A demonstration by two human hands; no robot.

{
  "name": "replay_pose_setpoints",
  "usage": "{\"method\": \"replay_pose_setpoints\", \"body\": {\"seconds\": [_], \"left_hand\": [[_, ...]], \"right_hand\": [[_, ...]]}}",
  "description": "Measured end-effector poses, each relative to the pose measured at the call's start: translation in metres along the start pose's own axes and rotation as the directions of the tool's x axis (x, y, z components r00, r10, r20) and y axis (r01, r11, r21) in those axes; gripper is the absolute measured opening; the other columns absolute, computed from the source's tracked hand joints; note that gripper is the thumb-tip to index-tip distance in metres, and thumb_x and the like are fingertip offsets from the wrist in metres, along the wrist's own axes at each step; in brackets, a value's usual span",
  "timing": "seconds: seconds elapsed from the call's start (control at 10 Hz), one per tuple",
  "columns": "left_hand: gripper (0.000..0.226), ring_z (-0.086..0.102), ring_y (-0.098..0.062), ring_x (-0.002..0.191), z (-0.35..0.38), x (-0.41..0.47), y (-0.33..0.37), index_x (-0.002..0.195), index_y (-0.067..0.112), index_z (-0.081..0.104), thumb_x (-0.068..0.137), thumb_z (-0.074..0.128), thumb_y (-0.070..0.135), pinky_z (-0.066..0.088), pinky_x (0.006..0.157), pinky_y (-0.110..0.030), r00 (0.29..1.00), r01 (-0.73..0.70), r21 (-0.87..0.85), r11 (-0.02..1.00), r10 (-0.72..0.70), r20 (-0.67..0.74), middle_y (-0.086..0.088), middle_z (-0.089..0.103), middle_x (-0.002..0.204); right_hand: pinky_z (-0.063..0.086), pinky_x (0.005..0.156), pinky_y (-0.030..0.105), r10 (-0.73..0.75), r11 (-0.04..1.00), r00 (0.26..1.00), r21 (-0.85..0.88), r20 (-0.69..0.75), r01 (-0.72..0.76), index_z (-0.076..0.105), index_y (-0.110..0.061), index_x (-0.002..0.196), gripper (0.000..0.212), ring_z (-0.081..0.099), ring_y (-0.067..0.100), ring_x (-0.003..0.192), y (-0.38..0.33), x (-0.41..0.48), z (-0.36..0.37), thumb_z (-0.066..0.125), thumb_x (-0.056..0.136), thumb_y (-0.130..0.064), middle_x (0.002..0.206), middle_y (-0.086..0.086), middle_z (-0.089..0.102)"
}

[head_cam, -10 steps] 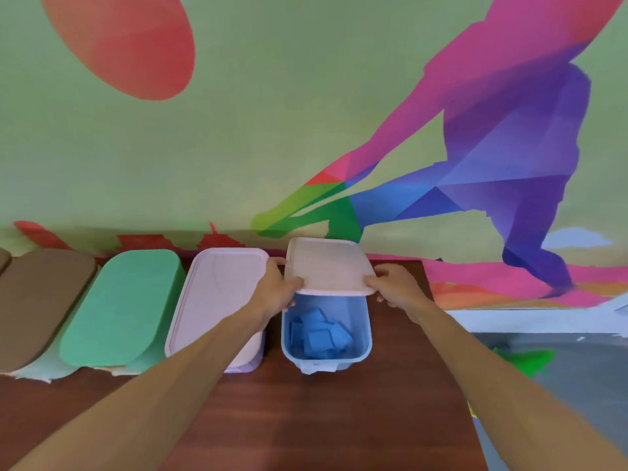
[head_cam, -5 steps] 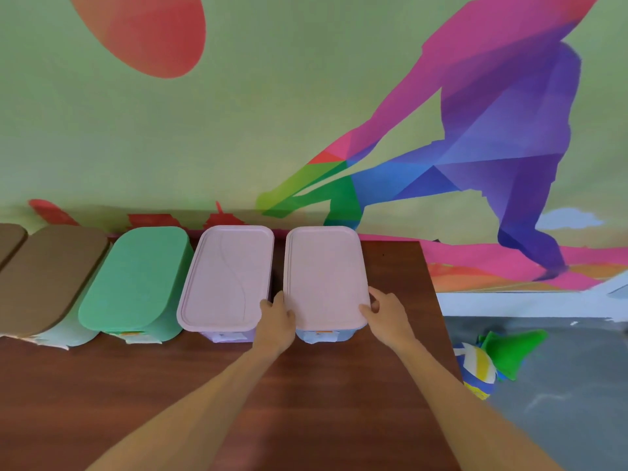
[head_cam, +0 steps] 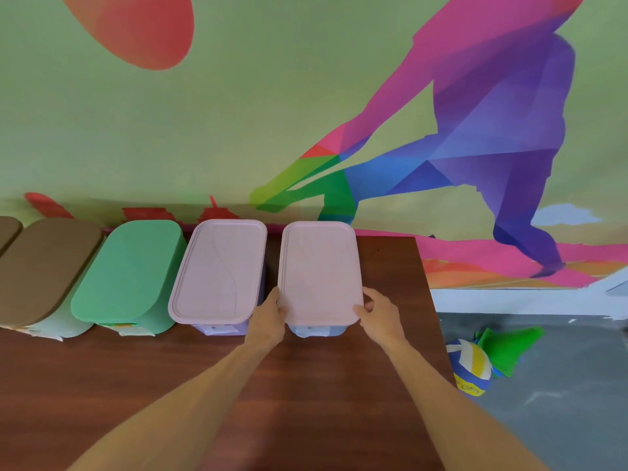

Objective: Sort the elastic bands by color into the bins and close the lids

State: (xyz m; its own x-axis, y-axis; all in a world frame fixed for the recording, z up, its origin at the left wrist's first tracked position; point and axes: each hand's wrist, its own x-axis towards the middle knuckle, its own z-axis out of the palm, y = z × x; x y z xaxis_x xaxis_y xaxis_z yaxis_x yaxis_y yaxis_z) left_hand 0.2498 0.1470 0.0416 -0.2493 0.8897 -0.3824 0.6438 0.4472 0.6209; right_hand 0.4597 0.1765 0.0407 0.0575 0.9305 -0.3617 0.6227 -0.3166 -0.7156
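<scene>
A pale pink lid (head_cam: 317, 273) lies flat on the blue bin (head_cam: 336, 330) at the right end of the row. My left hand (head_cam: 268, 317) grips the lid's near left corner. On the near right corner, my right hand (head_cam: 377, 311) grips the lid, thumb on top of its edge. The blue bands inside are hidden by the lid. To the left stands the purple bin (head_cam: 221, 329) under its own pink lid (head_cam: 219, 270).
Further left stand a green lidded bin (head_cam: 129, 273) and brown lidded bins (head_cam: 44, 266). All sit on a dark wooden table (head_cam: 238, 385) against a mural wall. On the grey floor to the right lie a ball (head_cam: 470, 367) and green cones (head_cam: 509, 345).
A second ago the lid was held tilted over the open blue bin with blue bands visible. It now lies flat on the bin, both hands at its near corners.
</scene>
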Motion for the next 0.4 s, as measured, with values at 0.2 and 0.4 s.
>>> {"method": "replay_pose_setpoints", "body": {"seconds": [0.2, 0.4], "left_hand": [[0.050, 0.060, -0.033, 0.059, -0.0041, 0.0012, -0.0010, 0.143, 0.018, 0.029, 0.096, 0.038, 0.003, 0.058, 0.054, -0.042, 0.999, 0.021, 0.016, 1.000, -0.022, 0.034, -0.020, 0.062, 0.094], [0.060, 0.063, -0.033, 0.093, -0.0068, 0.0066, 0.0024, 0.146, 0.016, 0.015, 0.095, 0.046, 0.019, 0.054, 0.082, -0.045, 0.997, -0.051, 0.384, 0.922, 0.066, -0.027, -0.013, 0.061, 0.110]], "right_hand": [[0.052, 0.091, 0.032, 0.019, 1.000, 1.000, -0.007, 0.000, -0.019, 0.046, -0.020, 0.137, 0.049, 0.064, 0.019, 0.097, 0.0047, 0.0075, 0.0001, 0.061, 0.091, -0.023, 0.116, 0.007, 0.063], [0.049, 0.099, 0.039, 0.024, 0.987, 0.997, -0.160, -0.078, -0.036, 0.040, -0.019, 0.138, 0.055, 0.058, 0.023, 0.115, 0.0001, 0.0013, 0.0011, 0.061, 0.090, -0.034, 0.130, 0.006, 0.056]]}}
